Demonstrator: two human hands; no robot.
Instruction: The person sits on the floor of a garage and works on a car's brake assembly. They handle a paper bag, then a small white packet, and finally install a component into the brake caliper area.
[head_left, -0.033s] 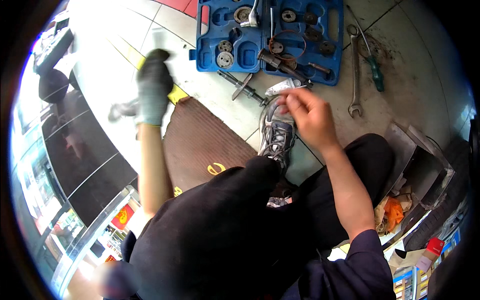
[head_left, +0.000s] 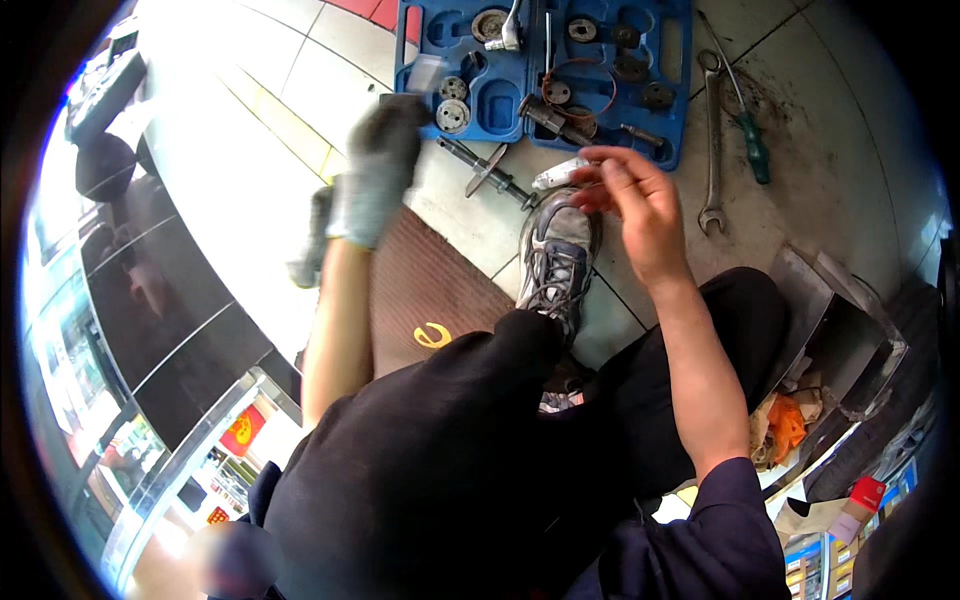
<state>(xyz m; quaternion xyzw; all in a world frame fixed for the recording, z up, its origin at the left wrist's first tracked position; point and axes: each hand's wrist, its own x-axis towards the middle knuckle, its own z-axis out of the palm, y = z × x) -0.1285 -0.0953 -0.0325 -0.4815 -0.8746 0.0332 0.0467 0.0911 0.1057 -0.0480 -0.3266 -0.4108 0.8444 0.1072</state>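
My left hand (head_left: 385, 160), in a grey and black glove, is smeared by motion at the left edge of the blue tool case (head_left: 500, 65). A pale blurred piece (head_left: 427, 74) shows at its fingertips, and a grey blurred piece (head_left: 313, 240) juts out beside its wrist; I cannot make out either. My bare right hand (head_left: 645, 210) hovers above the toe of a grey shoe (head_left: 558, 235), fingers loosely bent and apart, nothing visible in them. Just beyond its fingertips lies a white tube (head_left: 558, 174), partly hidden. A threaded metal spindle tool (head_left: 485, 172) lies in front of the case.
Round metal discs (head_left: 453, 116) and a ratchet (head_left: 507, 30) lie in the case. To its right are a combination wrench (head_left: 712, 150) and a green-handled screwdriver (head_left: 750, 140). A brown ribbed mat (head_left: 440, 270) covers the floor by my knee. A metal bin (head_left: 810, 300) stands at the right.
My left hand has swung right to the case, the blurred pieces moving with it. My right hand has shifted slightly right, its fingers more spread.
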